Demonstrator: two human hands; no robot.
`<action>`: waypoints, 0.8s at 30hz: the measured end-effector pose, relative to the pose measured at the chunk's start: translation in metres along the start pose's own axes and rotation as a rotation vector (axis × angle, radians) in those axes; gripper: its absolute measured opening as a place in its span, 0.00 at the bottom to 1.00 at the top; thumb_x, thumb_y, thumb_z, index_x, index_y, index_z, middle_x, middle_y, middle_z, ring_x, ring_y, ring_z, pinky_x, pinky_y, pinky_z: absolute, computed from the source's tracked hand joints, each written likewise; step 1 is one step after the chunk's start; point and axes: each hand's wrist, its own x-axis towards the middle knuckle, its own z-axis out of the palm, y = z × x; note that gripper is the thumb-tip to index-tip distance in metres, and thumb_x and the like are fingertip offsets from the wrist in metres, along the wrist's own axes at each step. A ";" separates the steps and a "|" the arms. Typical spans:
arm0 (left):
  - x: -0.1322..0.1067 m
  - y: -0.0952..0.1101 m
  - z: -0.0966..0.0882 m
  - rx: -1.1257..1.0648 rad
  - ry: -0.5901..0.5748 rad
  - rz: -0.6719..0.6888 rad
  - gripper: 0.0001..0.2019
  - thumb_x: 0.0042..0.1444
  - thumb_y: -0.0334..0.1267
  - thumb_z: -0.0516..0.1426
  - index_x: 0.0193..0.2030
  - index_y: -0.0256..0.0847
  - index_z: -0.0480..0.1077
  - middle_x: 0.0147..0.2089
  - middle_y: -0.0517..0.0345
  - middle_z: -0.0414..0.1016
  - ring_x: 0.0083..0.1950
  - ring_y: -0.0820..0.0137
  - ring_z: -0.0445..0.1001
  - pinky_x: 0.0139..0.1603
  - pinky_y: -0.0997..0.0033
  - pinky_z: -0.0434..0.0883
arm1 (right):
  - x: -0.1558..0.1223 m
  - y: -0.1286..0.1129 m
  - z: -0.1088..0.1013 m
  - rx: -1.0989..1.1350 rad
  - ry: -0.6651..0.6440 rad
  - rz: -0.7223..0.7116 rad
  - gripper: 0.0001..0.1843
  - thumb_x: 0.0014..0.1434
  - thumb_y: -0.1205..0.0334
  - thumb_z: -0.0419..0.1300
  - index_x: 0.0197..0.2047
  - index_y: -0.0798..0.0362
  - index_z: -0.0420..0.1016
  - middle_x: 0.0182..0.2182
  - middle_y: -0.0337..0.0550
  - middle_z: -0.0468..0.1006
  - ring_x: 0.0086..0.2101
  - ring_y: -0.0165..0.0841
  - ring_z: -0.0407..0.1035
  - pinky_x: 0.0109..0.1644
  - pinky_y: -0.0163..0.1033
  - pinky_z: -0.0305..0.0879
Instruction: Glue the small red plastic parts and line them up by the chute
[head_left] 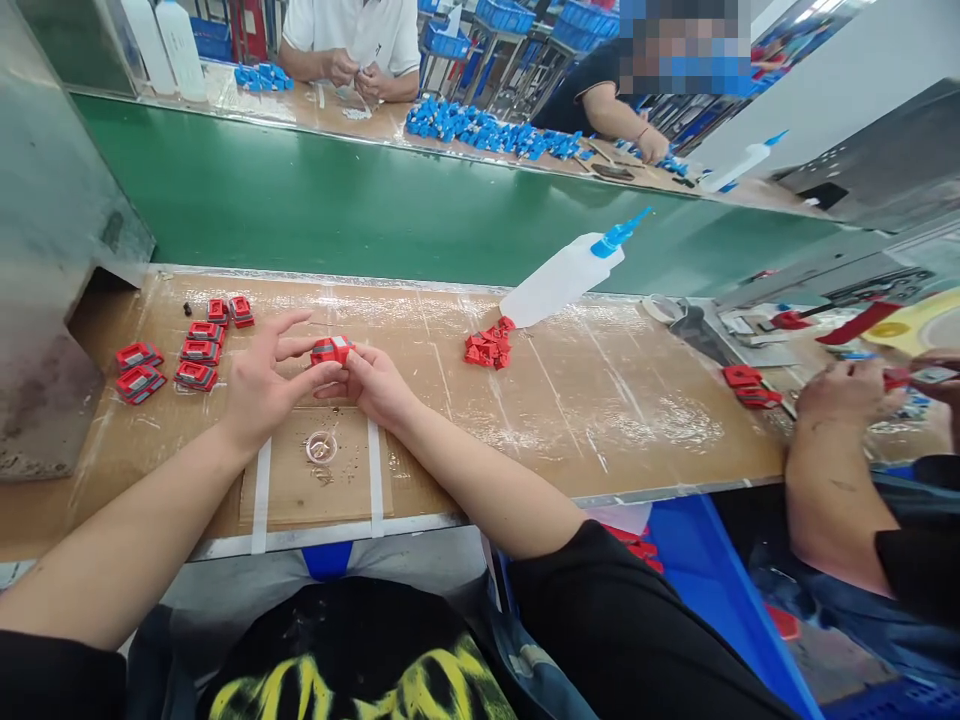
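Observation:
Between my two hands is a small red plastic part point(331, 350) with grey trim, held above the bench. My left hand point(268, 375) grips its left side between thumb and fingers. On its right side, the fingertips of my right hand point(379, 385) pinch it. Below the hands, a small clear round dish point(321, 448) with tiny pieces in it rests on a taped cardboard sheet point(289, 495). Several similar red-and-grey parts point(200, 352) lie in rows left of my left hand. A pile of small red pieces point(489, 344) sits to the right.
A white bottle with a blue nozzle point(559, 282) leans behind the red pile. On the right, a co-worker's hands point(851, 390) hold a red piece. A blue bin point(709, 570) stands below the bench edge. Across the green belt point(300, 190), two people sit near blue parts point(487, 128).

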 end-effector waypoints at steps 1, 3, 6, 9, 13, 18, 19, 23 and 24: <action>0.000 0.000 0.000 -0.001 0.002 -0.008 0.35 0.57 0.56 0.68 0.66 0.45 0.66 0.50 0.52 0.84 0.52 0.60 0.84 0.51 0.66 0.80 | 0.000 0.000 0.000 0.000 -0.007 0.006 0.32 0.52 0.35 0.72 0.49 0.51 0.78 0.49 0.48 0.84 0.43 0.36 0.81 0.43 0.40 0.83; -0.001 -0.001 0.000 0.003 0.010 -0.011 0.35 0.57 0.56 0.68 0.67 0.45 0.66 0.50 0.52 0.84 0.52 0.60 0.84 0.50 0.66 0.80 | 0.000 0.001 0.001 0.002 -0.017 0.011 0.32 0.52 0.35 0.72 0.49 0.51 0.78 0.49 0.48 0.84 0.42 0.36 0.81 0.43 0.40 0.83; 0.000 -0.005 0.001 0.030 -0.001 0.031 0.34 0.59 0.55 0.67 0.67 0.45 0.65 0.52 0.50 0.84 0.53 0.61 0.84 0.52 0.65 0.80 | 0.000 0.002 0.003 -0.004 -0.020 -0.027 0.29 0.56 0.37 0.71 0.50 0.51 0.78 0.49 0.48 0.83 0.44 0.36 0.81 0.45 0.42 0.83; 0.003 -0.010 0.002 0.030 -0.031 0.099 0.30 0.62 0.53 0.65 0.66 0.44 0.65 0.56 0.49 0.83 0.55 0.63 0.83 0.55 0.63 0.79 | 0.000 -0.003 0.003 -0.071 0.045 -0.103 0.26 0.58 0.42 0.71 0.52 0.49 0.76 0.48 0.46 0.83 0.46 0.36 0.79 0.48 0.43 0.82; 0.009 -0.018 0.001 -0.002 -0.044 0.055 0.24 0.66 0.52 0.61 0.63 0.42 0.67 0.51 0.49 0.84 0.52 0.65 0.83 0.50 0.66 0.79 | -0.002 -0.025 -0.009 -0.280 0.165 -0.212 0.25 0.63 0.44 0.67 0.56 0.47 0.71 0.44 0.43 0.81 0.39 0.33 0.78 0.40 0.39 0.79; 0.014 -0.025 0.007 -0.097 -0.284 -0.090 0.17 0.67 0.50 0.58 0.53 0.41 0.76 0.38 0.52 0.84 0.39 0.66 0.83 0.42 0.68 0.77 | -0.024 -0.056 -0.033 -0.626 0.147 -0.123 0.17 0.69 0.46 0.61 0.51 0.50 0.68 0.36 0.39 0.79 0.28 0.27 0.70 0.30 0.34 0.67; 0.014 -0.026 0.008 -0.088 -0.365 -0.109 0.16 0.67 0.50 0.58 0.51 0.42 0.77 0.37 0.53 0.84 0.38 0.66 0.83 0.41 0.68 0.77 | -0.031 -0.057 -0.037 -0.674 0.128 -0.076 0.17 0.69 0.47 0.61 0.50 0.50 0.68 0.35 0.39 0.79 0.27 0.26 0.69 0.29 0.34 0.66; 0.014 -0.023 0.011 0.132 -0.629 -0.030 0.11 0.63 0.48 0.60 0.44 0.49 0.82 0.38 0.58 0.85 0.39 0.63 0.82 0.41 0.66 0.74 | -0.054 -0.049 -0.047 -0.795 0.094 0.011 0.16 0.70 0.48 0.59 0.52 0.51 0.70 0.35 0.39 0.79 0.29 0.28 0.69 0.32 0.35 0.67; 0.014 -0.022 0.011 0.180 -0.666 0.000 0.11 0.63 0.48 0.60 0.44 0.50 0.82 0.39 0.58 0.85 0.39 0.62 0.81 0.41 0.65 0.74 | -0.059 -0.047 -0.049 -0.825 0.101 0.000 0.17 0.70 0.48 0.58 0.53 0.51 0.70 0.36 0.39 0.79 0.30 0.29 0.69 0.34 0.35 0.68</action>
